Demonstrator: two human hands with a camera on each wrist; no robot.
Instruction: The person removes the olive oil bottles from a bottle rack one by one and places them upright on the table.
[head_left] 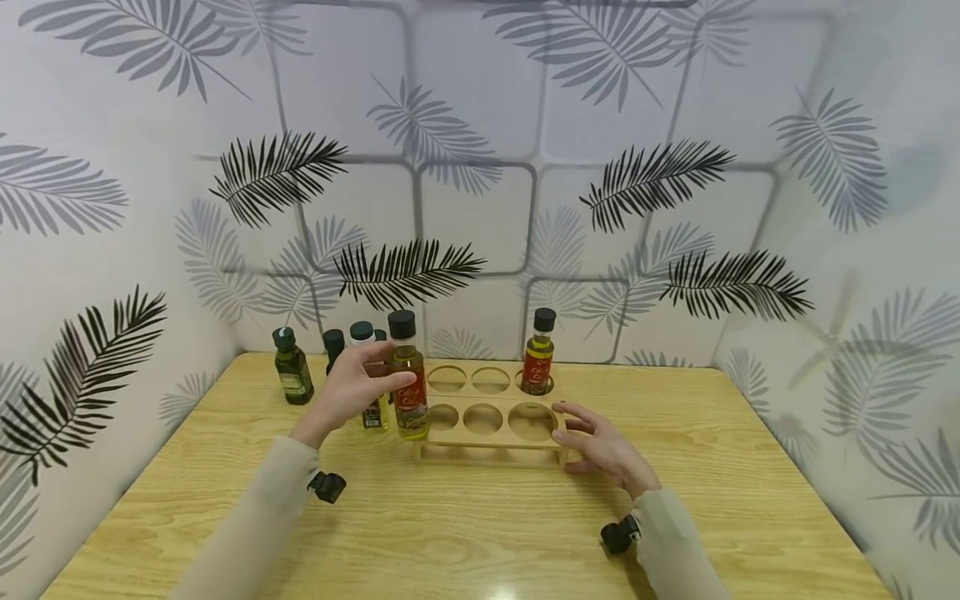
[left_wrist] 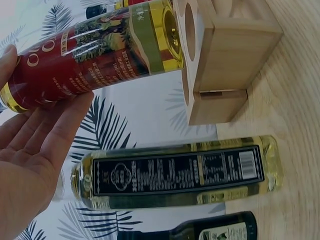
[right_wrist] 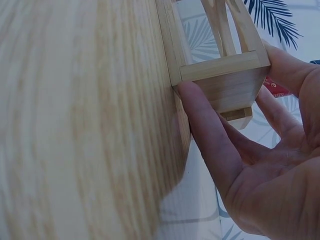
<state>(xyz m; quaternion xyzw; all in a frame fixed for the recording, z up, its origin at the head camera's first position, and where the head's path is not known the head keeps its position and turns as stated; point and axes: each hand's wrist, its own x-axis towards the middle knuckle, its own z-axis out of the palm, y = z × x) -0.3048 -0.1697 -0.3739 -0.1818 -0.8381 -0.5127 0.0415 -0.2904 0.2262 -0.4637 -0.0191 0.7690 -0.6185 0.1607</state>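
Note:
My left hand (head_left: 358, 382) grips an olive oil bottle (head_left: 410, 400) with a red label and black cap. In the left wrist view, that bottle (left_wrist: 95, 55) is raised, its base close to the left end of a wooden rack (left_wrist: 240, 55). The two-tier rack (head_left: 487, 446) has round holes, and a smaller red-labelled bottle (head_left: 537, 354) stands in its back right hole. At the rack's right end is my right hand (head_left: 606, 450); its fingers touch the end panel (right_wrist: 230, 85), thumb near the top edge.
Left of the rack stand a clear bottle of yellow oil (left_wrist: 175, 172), a dark green-capped bottle (head_left: 292, 371) and other dark bottles (head_left: 333, 346), partly hidden behind my left hand. A patterned wall (head_left: 480, 217) rises behind the wooden table (head_left: 450, 533).

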